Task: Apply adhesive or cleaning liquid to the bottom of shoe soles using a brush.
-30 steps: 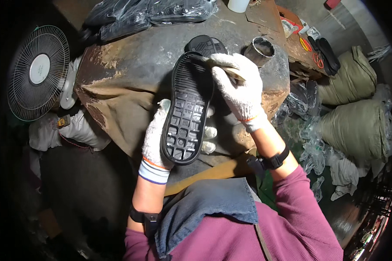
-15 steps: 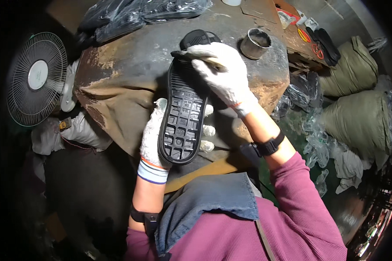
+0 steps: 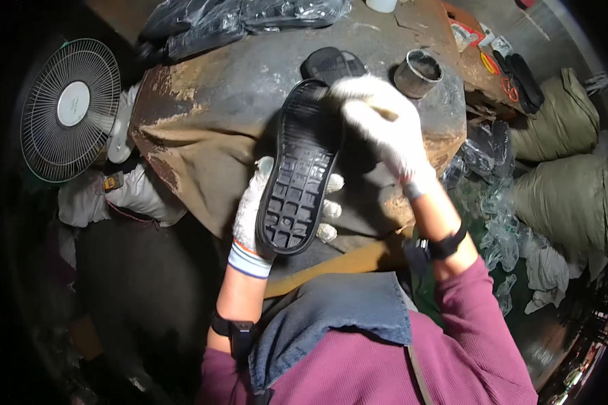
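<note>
A black shoe sole lies lengthwise in my gloved left hand, its open side with ribs and square hollows facing up. My left thumb side is along the sole's left edge, and the fingertips come round its right edge from beneath. At the upper right edge of the sole is my right hand, also in a white glove, with its fingers curled together. What those fingers hold is hidden and blurred. Just beyond the sole, another black sole-like piece rests on the worn worktable.
A dark-stained metal can stands at the table's far right. Plastic-wrapped black goods lie at the back. A fan stands left; green sacks and clear plastic bags are on the right. Scissors lie on a side shelf.
My right hand has moved right, from across the sole's upper end to its right edge, uncovering that end. My left hand keeps its hold. The whole view has shifted slightly.
</note>
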The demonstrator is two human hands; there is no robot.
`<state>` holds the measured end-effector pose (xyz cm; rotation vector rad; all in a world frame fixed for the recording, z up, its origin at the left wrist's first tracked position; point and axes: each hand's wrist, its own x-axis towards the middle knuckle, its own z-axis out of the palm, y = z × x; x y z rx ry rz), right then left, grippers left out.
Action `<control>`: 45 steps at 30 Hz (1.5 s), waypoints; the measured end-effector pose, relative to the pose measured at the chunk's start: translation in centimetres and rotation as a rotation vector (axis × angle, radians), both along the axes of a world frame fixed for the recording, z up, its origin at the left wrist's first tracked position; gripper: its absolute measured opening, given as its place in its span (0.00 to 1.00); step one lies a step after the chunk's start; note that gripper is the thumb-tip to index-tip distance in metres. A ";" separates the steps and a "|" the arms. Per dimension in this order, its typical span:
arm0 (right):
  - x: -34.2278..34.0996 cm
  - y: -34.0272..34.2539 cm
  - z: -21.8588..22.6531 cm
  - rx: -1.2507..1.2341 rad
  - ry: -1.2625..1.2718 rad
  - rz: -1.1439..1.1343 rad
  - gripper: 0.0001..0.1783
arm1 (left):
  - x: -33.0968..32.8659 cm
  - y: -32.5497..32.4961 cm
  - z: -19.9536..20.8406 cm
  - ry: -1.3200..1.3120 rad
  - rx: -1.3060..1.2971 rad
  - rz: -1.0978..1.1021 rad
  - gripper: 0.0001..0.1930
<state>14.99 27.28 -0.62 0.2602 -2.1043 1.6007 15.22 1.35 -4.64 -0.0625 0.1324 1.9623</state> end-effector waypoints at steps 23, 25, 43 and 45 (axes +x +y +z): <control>6.3 -7.3 1.1 0.579 0.164 0.242 0.18 | -2.9 0.2 -2.5 0.062 0.246 0.449 0.50; 6.8 -7.0 0.7 0.557 0.161 0.271 0.15 | -4.7 -0.8 -2.2 0.270 0.281 0.350 0.53; 5.2 -8.6 1.5 0.266 -0.106 0.240 0.10 | -4.3 -2.5 -0.3 1.556 -1.235 0.471 0.14; 3.8 -8.5 1.8 0.420 -0.091 0.186 0.10 | -3.9 -3.3 -1.5 1.710 -1.083 0.656 0.17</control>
